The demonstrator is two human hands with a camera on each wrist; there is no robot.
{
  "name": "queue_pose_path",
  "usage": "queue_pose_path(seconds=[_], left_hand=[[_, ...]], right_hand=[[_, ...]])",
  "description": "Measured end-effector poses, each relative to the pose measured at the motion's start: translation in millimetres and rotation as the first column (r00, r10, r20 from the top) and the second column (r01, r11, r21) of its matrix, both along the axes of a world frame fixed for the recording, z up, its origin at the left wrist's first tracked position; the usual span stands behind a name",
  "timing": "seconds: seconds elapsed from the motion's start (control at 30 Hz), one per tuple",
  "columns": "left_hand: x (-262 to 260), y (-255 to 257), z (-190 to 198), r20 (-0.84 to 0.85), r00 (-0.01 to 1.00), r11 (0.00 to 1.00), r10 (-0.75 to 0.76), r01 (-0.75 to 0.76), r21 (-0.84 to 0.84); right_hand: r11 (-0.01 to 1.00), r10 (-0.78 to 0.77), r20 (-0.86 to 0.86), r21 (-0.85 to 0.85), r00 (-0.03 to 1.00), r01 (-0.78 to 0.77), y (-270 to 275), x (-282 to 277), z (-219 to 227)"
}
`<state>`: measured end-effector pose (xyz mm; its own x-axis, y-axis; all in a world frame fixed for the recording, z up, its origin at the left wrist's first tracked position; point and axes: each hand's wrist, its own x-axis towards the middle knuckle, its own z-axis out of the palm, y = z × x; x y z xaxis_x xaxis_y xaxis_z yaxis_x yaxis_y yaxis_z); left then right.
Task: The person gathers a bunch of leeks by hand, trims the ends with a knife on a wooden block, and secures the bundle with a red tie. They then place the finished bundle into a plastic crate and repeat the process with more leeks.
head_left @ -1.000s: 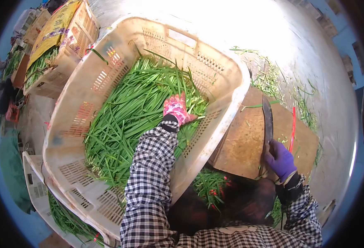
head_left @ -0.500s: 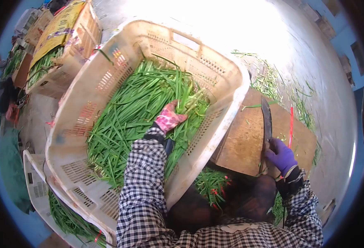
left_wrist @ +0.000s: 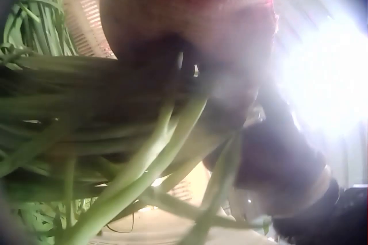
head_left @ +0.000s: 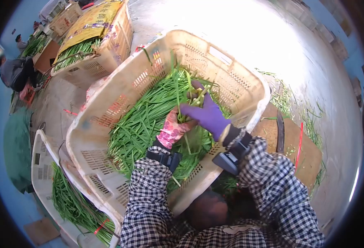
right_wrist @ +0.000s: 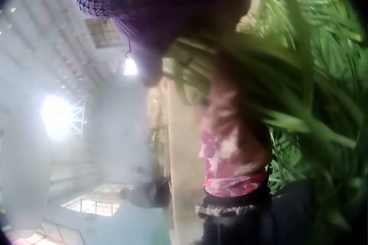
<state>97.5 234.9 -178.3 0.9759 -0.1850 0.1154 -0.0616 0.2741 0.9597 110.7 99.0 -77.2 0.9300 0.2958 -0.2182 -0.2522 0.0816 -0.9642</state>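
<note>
A large crate (head_left: 261, 79) holds a heap of long flat green leaves with pale stems, like garlic chives (head_left: 142, 109). Over the heap, my left hand (head_left: 172, 129), in a pink patterned glove, grips a bunch of these chives (left_wrist: 167, 159). My right hand (head_left: 210, 116), in a purple glove, curls its fingers and thumb round the pale stem end of the same bunch. Both hands almost meet there. Loose stalks hang below them in the left wrist view. The right wrist view shows the leaves trailing away past the pink glove (right_wrist: 236, 156), somewhat blurred.
Right of the crate, a curved dark knife (head_left: 280, 134) lies on a wooden board (head_left: 312, 155) beside a red strip (head_left: 299, 144). Trimmings (head_left: 281, 99) litter the floor. Another crate (head_left: 41, 159) with tied greens stands at lower left; a filled crate (head_left: 120, 49) and a seated person are farther back.
My right hand has let go of the knife, leaving it on the board, and moved left into the crate. The left hand has gathered a bunch from the heap. The view has shifted left.
</note>
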Motion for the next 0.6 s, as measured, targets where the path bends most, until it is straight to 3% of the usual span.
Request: queue_pose_path(seconds=[0.07, 0.1, 0.13, 0.17, 0.2, 0.23, 0.3, 0.33, 0.4, 0.43, 0.47, 0.5, 0.53, 0.57, 0.6], left_hand=[[-5, 4, -4, -0.1, 0.993, 0.995, 0.062, -0.055, 0.079], [-8, 9, -7, -0.053, 0.989, 0.971, 0.138, -0.125, 0.205], [-7, 17, -14, -0.058, 0.988, 0.971, 0.142, -0.128, 0.201], [-1, 26, -24, -0.084, 0.989, 0.988, 0.12, -0.127, -0.088], [6, 33, -33, -0.098, 0.991, 0.92, 0.09, -0.12, -0.374], [11, 39, -42, -0.178, 0.973, 0.894, 0.147, -0.208, -0.397], [12, 48, -49, -0.199, 0.969, 0.856, 0.146, -0.225, -0.466], [10, 50, -52, -0.168, 0.942, 0.847, 0.291, -0.336, -0.413], [8, 53, -56, -0.101, 0.818, 0.773, 0.566, -0.57, -0.279], [2, 69, -65, -0.041, 0.694, 0.657, 0.719, -0.698, -0.286], [-8, 93, -47, -0.135, 0.678, 0.632, 0.722, -0.727, -0.269], [-12, 115, -59, -0.262, 0.549, 0.491, 0.794, -0.833, -0.257], [-20, 138, -61, -0.261, 0.55, 0.492, 0.793, -0.832, -0.258], [-28, 161, -62, 0.007, 0.745, 0.603, 0.667, -0.546, 0.581], [-31, 175, -62, -0.056, 0.808, 0.396, 0.587, -0.226, 0.89]], right_hand=[[0.994, -0.075, -0.014, 0.076, 0.997, 0.076, 4, 10, -36], [0.976, -0.155, -0.033, 0.15, 0.987, 0.159, 6, 14, -42], [0.977, -0.152, -0.037, 0.144, 0.988, 0.155, 1, 17, -47], [0.978, -0.155, 0.028, 0.147, 0.988, 0.149, -5, 20, -45], [0.979, -0.16, 0.098, 0.146, 0.982, 0.145, -8, 21, -43], [0.976, -0.196, 0.077, 0.115, 0.977, 0.187, -9, 22, -50], [0.984, -0.173, 0.083, 0.06, 0.981, 0.169, -7, 21, -52], [0.988, -0.152, 0.08, 0.015, 0.985, 0.151, -6, 19, -54], [0.976, -0.216, 0.076, 0.018, 0.973, 0.215, -7, 20, -47], [0.959, -0.282, 0.074, 0.022, 0.956, 0.281, -10, 21, -45], [0.959, -0.283, 0.072, 0.019, 0.956, 0.282, -16, 25, -49], [0.906, -0.406, -0.011, 0.126, 0.914, 0.404, -24, 30, -57], [0.825, -0.51, -0.104, 0.222, 0.854, 0.52, -29, 33, -61], [0.813, -0.54, -0.103, 0.194, 0.835, 0.549, -28, 32, -56], [0.81, -0.543, -0.103, 0.198, 0.834, 0.552, -26, 31, -51]])
